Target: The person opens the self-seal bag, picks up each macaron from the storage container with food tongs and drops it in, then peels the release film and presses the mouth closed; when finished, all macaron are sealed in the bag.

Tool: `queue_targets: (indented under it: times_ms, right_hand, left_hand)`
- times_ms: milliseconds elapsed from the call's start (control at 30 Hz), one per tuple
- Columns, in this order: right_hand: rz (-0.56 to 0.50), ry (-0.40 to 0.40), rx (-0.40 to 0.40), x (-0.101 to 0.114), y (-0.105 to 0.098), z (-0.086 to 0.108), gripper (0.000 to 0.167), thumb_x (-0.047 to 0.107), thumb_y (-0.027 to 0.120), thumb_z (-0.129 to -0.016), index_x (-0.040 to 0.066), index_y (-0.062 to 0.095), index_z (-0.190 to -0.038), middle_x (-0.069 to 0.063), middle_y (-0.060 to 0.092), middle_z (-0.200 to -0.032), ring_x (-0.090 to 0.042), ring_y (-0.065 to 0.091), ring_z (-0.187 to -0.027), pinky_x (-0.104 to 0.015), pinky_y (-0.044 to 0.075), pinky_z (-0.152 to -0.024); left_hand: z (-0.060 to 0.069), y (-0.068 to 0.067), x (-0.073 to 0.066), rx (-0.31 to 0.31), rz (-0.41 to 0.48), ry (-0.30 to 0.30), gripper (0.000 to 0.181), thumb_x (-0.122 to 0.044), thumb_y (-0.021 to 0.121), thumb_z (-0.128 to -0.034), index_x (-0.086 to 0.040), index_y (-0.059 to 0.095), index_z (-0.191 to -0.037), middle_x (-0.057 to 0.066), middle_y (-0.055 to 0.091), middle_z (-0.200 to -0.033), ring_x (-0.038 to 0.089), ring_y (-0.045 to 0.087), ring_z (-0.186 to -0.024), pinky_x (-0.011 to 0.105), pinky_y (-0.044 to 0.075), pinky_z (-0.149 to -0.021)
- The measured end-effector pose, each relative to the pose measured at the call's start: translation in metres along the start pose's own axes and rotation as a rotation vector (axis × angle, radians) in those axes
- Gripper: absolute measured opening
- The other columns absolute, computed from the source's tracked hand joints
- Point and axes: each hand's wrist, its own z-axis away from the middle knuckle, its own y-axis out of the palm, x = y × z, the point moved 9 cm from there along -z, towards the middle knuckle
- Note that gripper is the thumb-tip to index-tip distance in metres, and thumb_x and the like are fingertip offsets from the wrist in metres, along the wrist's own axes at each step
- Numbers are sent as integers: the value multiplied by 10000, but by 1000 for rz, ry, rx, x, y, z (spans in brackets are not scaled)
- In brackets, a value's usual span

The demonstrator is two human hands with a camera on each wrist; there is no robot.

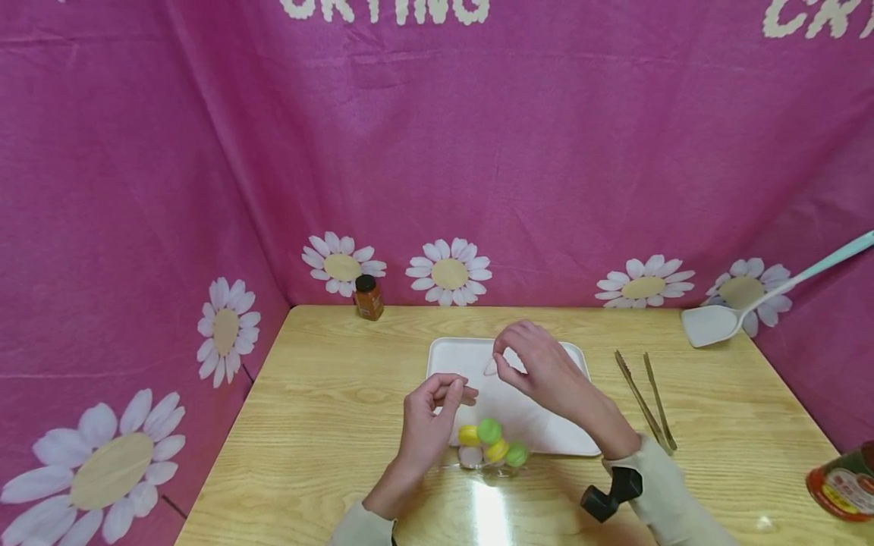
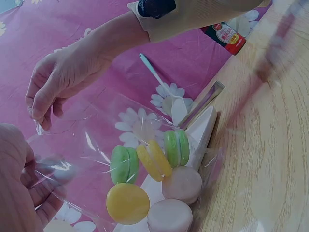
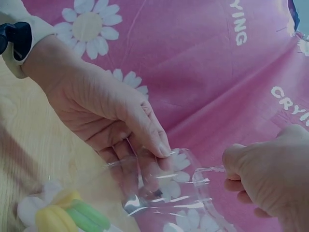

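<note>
A clear plastic bag (image 2: 91, 145) holds several toy-like macarons: green (image 2: 124, 164), yellow (image 2: 128, 203) and pale pinkish (image 2: 181, 184). It hangs low over the near edge of a white tray (image 1: 444, 350). My left hand (image 1: 426, 425) pinches the upper part of the bag between thumb and fingers, clearest in the right wrist view. Higher and to the right, my right hand (image 1: 542, 371) pinches a thin clear strip (image 3: 210, 169) stretching from the bag's edge. Whether this strip is still joined to the bag I cannot tell.
Brown tongs (image 1: 652, 402) lie right of the tray. A white spatula (image 1: 710, 326) with a pale green handle is at the back right. A spice jar (image 1: 369, 298) stands at the back left, and a red-labelled bottle (image 1: 847, 485) at the right edge. Pink curtains (image 1: 546, 152) enclose the table.
</note>
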Motion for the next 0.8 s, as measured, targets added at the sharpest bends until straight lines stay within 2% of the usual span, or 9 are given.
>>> queue_targets:
  times_ms: [133, 367, 633, 800]
  right_hand:
    - [-4, 9, -14, -4, -4, 2, 78, 53, 662, -900, 120, 630, -924, 4, 647, -952, -189, 611, -922, -373, 514, -788]
    - [-15, 37, -24, -10, -10, 5, 90, 46, 660, -890, 122, 624, -919, 8, 648, -1000, -170, 606, -951, -366, 519, -789]
    - [-25, 28, -36, -16, -17, 11, 109, 32, 663, -889, 118, 613, -932, 38, 626, -904, -135, 574, -862, -360, 488, -765]
    - [-28, 39, -40, -21, -22, 15, 137, 3, 671, -890, 123, 617, -929, 48, 636, -889, -168, 616, -844, -377, 512, -767]
  left_hand:
    - [0, -2, 0, -3, 8, 9, 308, -260, 554, -1090, 12, 694, -1123, 33, 796, -949, 229, 768, -861, 266, 500, -755]
    - [1, -5, 2, -9, 31, -21, 289, -250, 565, -1086, 6, 692, -1131, 49, 795, -965, 220, 762, -874, 272, 525, -795]
    - [1, -8, 9, -19, 61, -51, 229, -250, 575, -1082, -62, 703, -1107, 70, 793, -968, 232, 763, -874, 354, 581, -846]
    - [0, -8, 11, -13, 75, -49, 274, -238, 577, -1081, 9, 689, -1118, 78, 794, -965, 242, 766, -864, 315, 575, -809]
